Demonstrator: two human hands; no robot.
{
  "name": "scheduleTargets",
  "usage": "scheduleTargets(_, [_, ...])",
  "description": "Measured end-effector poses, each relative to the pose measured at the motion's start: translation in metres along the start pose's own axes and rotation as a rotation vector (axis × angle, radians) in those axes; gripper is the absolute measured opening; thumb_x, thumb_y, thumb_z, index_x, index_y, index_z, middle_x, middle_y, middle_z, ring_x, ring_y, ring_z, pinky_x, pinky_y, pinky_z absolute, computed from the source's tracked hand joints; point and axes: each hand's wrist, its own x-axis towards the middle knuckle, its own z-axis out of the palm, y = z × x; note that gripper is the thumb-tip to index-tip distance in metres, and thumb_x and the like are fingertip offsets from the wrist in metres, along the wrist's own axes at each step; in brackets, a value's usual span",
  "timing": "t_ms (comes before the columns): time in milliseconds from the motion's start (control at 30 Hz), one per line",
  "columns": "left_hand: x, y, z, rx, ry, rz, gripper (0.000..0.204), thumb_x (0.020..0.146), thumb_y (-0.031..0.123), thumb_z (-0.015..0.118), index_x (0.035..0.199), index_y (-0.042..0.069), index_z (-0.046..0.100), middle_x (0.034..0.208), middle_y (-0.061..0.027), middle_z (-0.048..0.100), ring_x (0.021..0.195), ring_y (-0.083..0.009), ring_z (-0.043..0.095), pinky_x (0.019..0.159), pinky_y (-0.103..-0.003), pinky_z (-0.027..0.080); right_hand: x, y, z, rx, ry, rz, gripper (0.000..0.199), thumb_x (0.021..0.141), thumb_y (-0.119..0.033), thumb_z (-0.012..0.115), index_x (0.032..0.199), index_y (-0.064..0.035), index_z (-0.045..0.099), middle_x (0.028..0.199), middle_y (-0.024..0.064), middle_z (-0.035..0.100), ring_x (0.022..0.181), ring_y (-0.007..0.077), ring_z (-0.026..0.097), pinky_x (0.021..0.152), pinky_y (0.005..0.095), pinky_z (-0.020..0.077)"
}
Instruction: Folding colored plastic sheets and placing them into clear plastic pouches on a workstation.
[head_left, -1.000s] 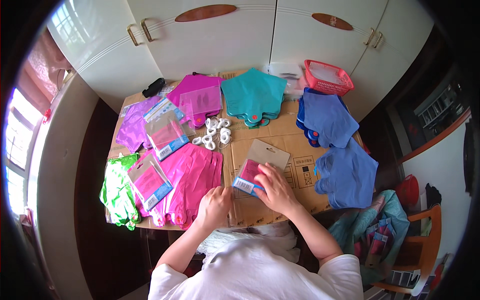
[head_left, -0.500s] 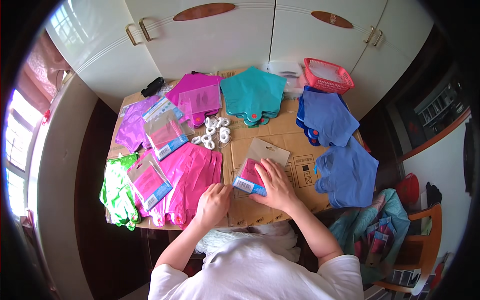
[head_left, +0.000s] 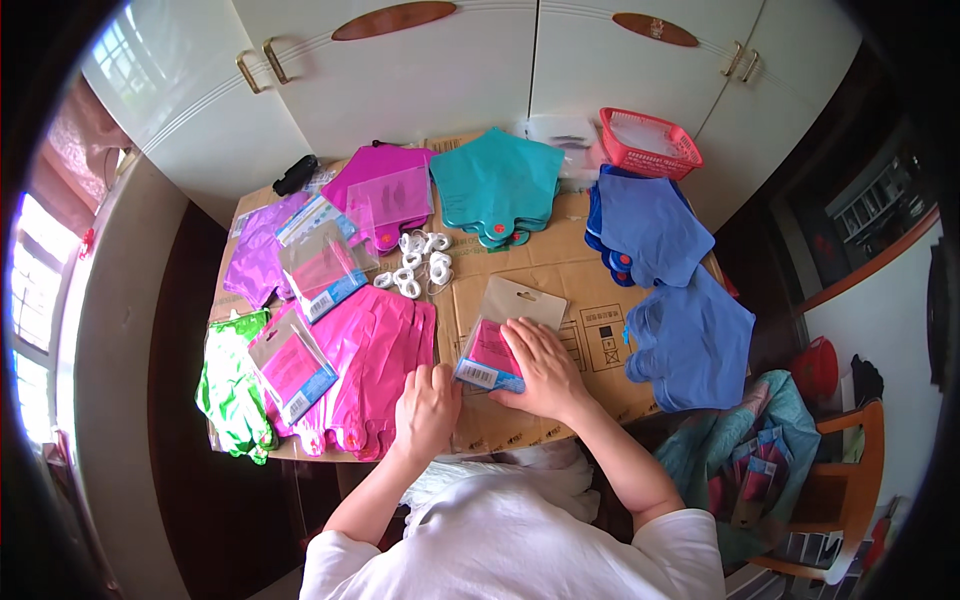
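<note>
Cardboard covers our counter [head_left: 560, 270], and on it lies a clear packet [head_left: 500, 345] with pink contents. Our right hand [head_left: 545, 370] presses flat on it, seemingly not gripping; our left hand [head_left: 428, 405] rests open beside pink gloves [head_left: 375, 365].

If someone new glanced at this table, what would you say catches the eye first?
Probably the bright stacks fanned over the cardboard-covered table: pink pile at front left, teal pile at the back, blue piles on the right. Next, the right hand pressing a clear packet with pink contents at front centre, the left hand beside it.
</note>
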Motion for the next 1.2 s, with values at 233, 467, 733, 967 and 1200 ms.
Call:
scheduleTargets(233, [-0.002, -0.007, 0.002, -0.001, -0.121, 0.054, 0.017, 0.079, 0.005, 0.057, 0.096, 0.003, 0.056, 0.078, -0.0093, 0.054, 0.076, -0.0258, 0.058, 0.062, -0.038, 0.051, -0.001, 0.002, -0.001, -0.006, 0.002, 0.001, 0.095, 0.068, -0.049, 0.076, 0.139, 0.0, 0.036, 0.141, 0.018, 0.041, 0.134, 0.0321, 0.038, 0.112, 0.0458, 0.0275])
scheduleTargets(467, [-0.001, -0.017, -0.001, 0.001, -0.096, 0.184, 0.025, 0.077, 0.004, 0.056, 0.102, 0.003, 0.059, 0.081, -0.0086, 0.054, 0.075, -0.0255, 0.057, 0.062, -0.036, 0.051, 0.002, -0.001, -0.002, -0.022, 0.012, -0.015, 0.095, 0.066, -0.048, 0.077, 0.138, -0.0008, 0.038, 0.138, 0.0175, 0.043, 0.132, 0.0322, 0.039, 0.112, 0.0452, 0.0282])
scheduleTargets(733, [-0.005, -0.009, 0.005, -0.144, -0.059, 0.023, 0.018, 0.082, 0.008, 0.063, 0.098, 0.002, 0.058, 0.077, -0.0114, 0.055, 0.074, -0.0286, 0.059, 0.063, -0.039, 0.051, 0.001, -0.002, -0.003, 0.013, 0.016, -0.011, 0.094, 0.064, -0.047, 0.079, 0.138, -0.0037, 0.039, 0.135, 0.0159, 0.042, 0.125, 0.0326, 0.041, 0.105, 0.0463, 0.0332])
scheduleTargets(967, [0.003, -0.018, -0.012, -0.318, -0.08, 0.088, 0.01, 0.083, 0.008, 0.063, 0.09, 0.002, 0.059, 0.076, -0.0122, 0.058, 0.072, -0.0323, 0.061, 0.065, -0.042, 0.051, -0.001, -0.001, -0.004, 0.071, 0.095, 0.009, 0.087, 0.068, -0.045, 0.078, 0.131, 0.0015, 0.039, 0.128, 0.0204, 0.044, 0.119, 0.0354, 0.043, 0.102, 0.0457, 0.0354])
scheduleTargets(1200, [0.015, -0.025, -0.003, -0.352, -0.14, 0.019, 0.008, 0.082, 0.011, 0.066, 0.086, 0.005, 0.062, 0.076, -0.0115, 0.06, 0.07, -0.0329, 0.062, 0.064, -0.041, 0.051, 0.001, 0.007, 0.0, 0.15, 0.106, -0.038, 0.075, 0.073, -0.039, 0.076, 0.127, 0.001, 0.042, 0.123, 0.0197, 0.048, 0.117, 0.0367, 0.045, 0.102, 0.0456, 0.036])
